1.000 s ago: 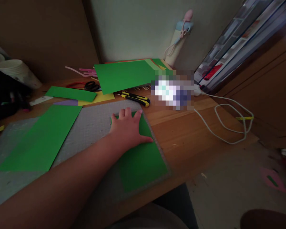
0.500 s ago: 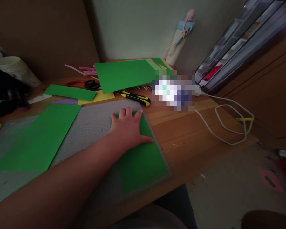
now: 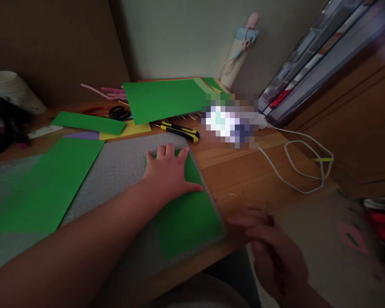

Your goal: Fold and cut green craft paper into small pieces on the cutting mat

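My left hand (image 3: pixel 167 171) lies spread flat on a green paper sheet (image 3: pixel 189 222), its fingers pointing toward the far edge and the thumb out to the right. This sheet rests on the right end of a grey cutting mat (image 3: pixel 118 167). At the table's front edge, my right hand (image 3: pixel 276 248) hangs in the air, blurred by motion, its fingers loosely stretched to the left; I see nothing held in it. Another green sheet (image 3: pixel 57 184) lies on the mat to the left. A yellow and black utility knife (image 3: pixel 181 131) is just beyond the mat.
Behind the mat lie a green strip (image 3: pixel 90 122), yellow paper (image 3: pixel 131 129), scissors (image 3: pixel 118 113) and a stack of coloured sheets (image 3: pixel 167 100). A pixelated bright device (image 3: pixel 227 124) has a white cable (image 3: pixel 276 173) trailing over the right edge. Paper cups (image 3: pixel 16 92) stand at left.
My right hand has come into view at the lower right. The left hand keeps its place on the green sheet. The whole view has shifted slightly.
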Demonstrator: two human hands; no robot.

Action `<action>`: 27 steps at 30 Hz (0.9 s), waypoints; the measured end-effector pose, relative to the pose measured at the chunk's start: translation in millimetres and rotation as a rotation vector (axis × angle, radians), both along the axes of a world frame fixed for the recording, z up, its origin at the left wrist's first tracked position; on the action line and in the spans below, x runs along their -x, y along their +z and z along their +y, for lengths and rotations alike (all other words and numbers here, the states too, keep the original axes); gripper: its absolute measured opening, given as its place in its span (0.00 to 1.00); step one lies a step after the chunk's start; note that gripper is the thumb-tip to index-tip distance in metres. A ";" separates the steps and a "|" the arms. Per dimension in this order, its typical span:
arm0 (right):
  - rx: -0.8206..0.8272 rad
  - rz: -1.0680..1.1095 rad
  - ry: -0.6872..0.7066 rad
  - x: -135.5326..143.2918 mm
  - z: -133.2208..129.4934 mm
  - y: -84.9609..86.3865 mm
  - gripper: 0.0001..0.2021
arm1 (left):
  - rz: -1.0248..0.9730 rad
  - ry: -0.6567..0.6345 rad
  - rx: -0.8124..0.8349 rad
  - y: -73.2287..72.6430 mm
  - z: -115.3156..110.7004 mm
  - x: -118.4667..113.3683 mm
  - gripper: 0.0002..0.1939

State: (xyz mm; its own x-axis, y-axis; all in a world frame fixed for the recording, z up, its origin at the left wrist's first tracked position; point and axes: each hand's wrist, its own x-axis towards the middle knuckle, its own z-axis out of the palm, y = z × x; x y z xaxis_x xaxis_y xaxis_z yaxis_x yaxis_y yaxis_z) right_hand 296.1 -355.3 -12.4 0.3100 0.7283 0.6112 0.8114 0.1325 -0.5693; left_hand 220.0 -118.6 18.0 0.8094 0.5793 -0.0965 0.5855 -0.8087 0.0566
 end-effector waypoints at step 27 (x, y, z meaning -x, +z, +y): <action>-0.025 -0.123 -0.146 13.5 24.5 -12.9 0.14 | 0.051 -0.014 -0.007 1.9 1.0 -0.5 0.52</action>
